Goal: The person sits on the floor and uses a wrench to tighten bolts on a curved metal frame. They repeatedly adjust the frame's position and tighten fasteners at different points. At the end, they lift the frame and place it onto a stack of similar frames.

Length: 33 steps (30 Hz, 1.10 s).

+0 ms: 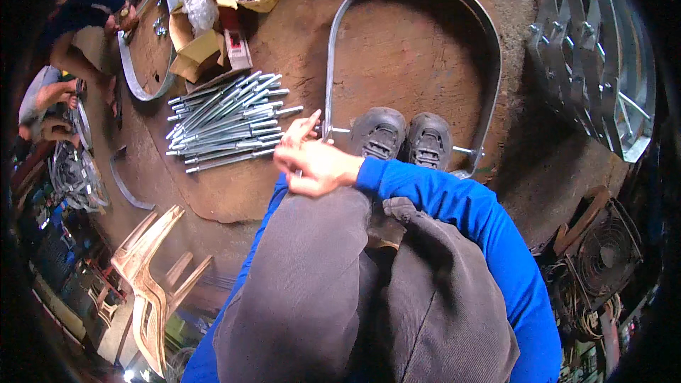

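A bent steel band [330, 50] lies on the floor in a large U, its open ends toward me. A short threaded rod [461, 150] shows at its right end, beside my shoes. At the band's left end, my left hand [301, 130] has its fingers close together against the end fitting; what they grip is too small to make out. My right hand [323, 169] crosses over from the right, just nearer to me, and partly covers the left. Its fingers are bent inward, with any held item hidden. A pile of threaded steel rods [227, 119] lies left of both hands.
An opened cardboard box [201, 57] with plastic wrap stands beyond the rods. Several finished-looking steel bands [589, 50] are stacked at far right. A fan [606, 255] is at lower right, a plastic chair [149, 276] at lower left. Other people [78, 42] work at the left.
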Motion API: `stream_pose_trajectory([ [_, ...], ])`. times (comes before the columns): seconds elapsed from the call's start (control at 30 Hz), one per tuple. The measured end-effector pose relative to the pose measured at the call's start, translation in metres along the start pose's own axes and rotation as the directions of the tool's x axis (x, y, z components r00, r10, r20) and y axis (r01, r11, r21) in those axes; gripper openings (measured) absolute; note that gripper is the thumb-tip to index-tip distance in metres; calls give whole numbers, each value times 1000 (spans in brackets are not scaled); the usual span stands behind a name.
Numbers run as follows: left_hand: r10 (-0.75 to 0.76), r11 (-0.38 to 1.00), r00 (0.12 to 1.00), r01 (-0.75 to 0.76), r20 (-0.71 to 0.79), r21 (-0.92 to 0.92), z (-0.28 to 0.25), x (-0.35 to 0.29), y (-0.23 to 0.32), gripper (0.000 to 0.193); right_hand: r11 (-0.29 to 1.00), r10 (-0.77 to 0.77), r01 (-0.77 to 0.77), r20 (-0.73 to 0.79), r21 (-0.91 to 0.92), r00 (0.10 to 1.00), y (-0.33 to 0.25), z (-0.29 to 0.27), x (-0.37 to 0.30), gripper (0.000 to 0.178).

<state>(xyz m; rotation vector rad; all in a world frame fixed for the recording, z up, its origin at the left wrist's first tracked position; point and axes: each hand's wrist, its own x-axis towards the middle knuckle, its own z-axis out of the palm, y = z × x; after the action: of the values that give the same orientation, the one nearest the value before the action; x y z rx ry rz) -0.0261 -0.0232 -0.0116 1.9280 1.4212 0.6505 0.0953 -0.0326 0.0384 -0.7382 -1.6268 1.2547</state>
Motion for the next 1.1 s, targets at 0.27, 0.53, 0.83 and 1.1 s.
stream_pose_trajectory([
  [0.27, 182, 978, 973, -194, 140, 76, -9, 24, -23, 31, 906, 273, -241, -47, 347, 961, -4, -49, 37, 20],
  [0.53, -129, 955, 858, 243, 496, -172, -63, 75, 27, 13, 852, 314, -177, -210, 493, 926, -2, -62, 75, 17],
  [0.83, -350, 870, 856, 447, 380, -208, 0, 82, -18, 16, 410, 660, -368, 7, 835, 751, 76, -94, 82, 17],
  [1.1, -368, 837, 872, 461, 322, -293, -2, 63, -26, 20, 536, 608, -397, -15, 745, 794, 77, -75, 83, 22],
])
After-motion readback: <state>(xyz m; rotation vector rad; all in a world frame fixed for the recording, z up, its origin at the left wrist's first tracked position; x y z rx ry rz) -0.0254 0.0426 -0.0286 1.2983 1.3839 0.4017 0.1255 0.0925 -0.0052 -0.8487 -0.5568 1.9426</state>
